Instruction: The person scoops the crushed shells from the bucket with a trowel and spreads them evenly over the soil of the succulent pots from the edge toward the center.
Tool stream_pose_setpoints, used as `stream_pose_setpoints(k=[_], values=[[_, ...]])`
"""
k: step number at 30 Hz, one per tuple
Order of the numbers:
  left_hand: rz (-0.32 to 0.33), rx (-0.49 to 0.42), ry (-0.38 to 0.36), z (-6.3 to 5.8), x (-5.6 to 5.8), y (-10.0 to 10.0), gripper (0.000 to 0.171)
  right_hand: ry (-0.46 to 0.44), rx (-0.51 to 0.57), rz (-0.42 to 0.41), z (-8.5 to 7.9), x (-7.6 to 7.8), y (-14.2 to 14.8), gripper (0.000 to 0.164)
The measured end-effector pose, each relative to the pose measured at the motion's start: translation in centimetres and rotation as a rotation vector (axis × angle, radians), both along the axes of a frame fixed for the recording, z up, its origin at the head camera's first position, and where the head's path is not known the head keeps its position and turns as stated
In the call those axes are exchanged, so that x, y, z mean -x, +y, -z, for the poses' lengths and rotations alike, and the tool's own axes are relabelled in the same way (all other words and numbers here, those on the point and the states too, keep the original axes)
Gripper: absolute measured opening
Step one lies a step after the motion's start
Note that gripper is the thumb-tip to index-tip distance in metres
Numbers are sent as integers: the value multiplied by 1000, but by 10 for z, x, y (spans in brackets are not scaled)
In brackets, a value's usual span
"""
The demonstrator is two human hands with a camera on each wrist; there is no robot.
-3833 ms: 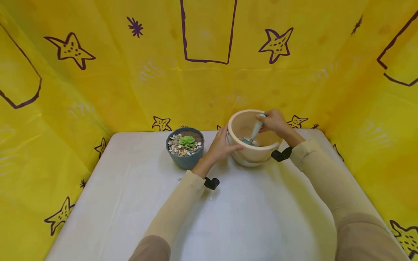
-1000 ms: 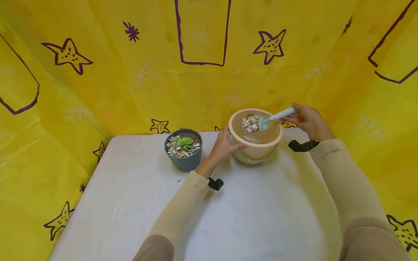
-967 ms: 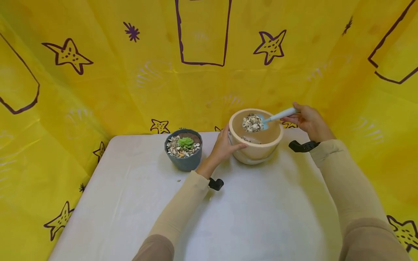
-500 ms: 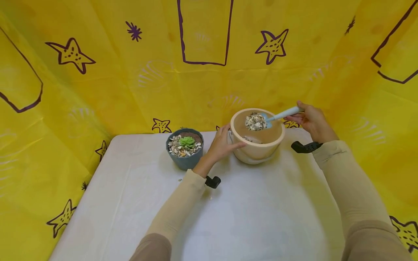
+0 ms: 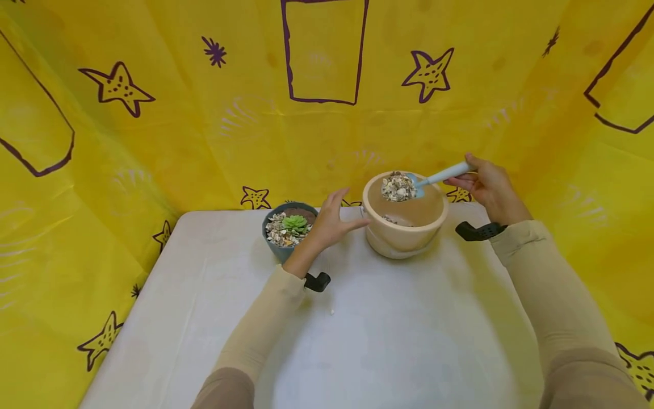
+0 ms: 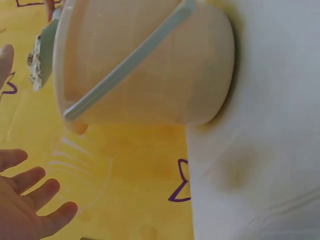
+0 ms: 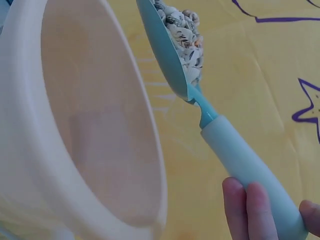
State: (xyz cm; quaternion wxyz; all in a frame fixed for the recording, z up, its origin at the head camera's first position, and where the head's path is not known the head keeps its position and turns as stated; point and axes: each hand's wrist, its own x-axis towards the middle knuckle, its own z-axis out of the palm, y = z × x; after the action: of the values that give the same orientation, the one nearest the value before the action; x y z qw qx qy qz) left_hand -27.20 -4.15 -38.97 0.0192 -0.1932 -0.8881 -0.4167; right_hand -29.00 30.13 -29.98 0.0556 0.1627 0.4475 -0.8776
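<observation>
My right hand (image 5: 493,190) grips the pale blue handle of a small trowel (image 5: 443,174), its scoop heaped with small shells (image 5: 398,187). The scoop is over the mouth of a cream bucket (image 5: 401,244); the right wrist view shows the loaded trowel (image 7: 165,55) beyond the rim. A few shells lie at the bucket's bottom. Fingers spread and holding nothing, my left hand (image 5: 327,224) hovers between the bucket and a grey-blue plant pot (image 5: 280,251). The pot holds a green succulent (image 5: 294,222), shells and a brown patch. My left wrist view shows the bucket's grey handle (image 6: 130,67) hanging down its side.
A white-covered table (image 5: 398,341) carries both vessels near its back edge. A tiny pale bit (image 5: 332,311) lies on the cloth. Yellow sheeting (image 5: 327,142) with drawn starfish rises behind and along both sides.
The trowel came up out of the bucket loaded with shells. My left hand has let go of the bucket's rim and moved left toward the plant pot, partly covering it in the head view.
</observation>
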Motion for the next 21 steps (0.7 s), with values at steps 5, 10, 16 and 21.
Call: stream_pose_setpoints(k=[5,10,16,21], values=[[-9,14,3,-9,-3,-17,95,2,-1,-9,-3,0,-9,18],[-22,22,9,-16,-1,-36,96,11,13,-14,-7,1,-20,18],[-49,28,-17,-20,1,-61,99,21,7,-20,-9,1,-35,16],[-55,1,-37,-21,2,-80,102,39,-6,-29,-7,0,-45,15]])
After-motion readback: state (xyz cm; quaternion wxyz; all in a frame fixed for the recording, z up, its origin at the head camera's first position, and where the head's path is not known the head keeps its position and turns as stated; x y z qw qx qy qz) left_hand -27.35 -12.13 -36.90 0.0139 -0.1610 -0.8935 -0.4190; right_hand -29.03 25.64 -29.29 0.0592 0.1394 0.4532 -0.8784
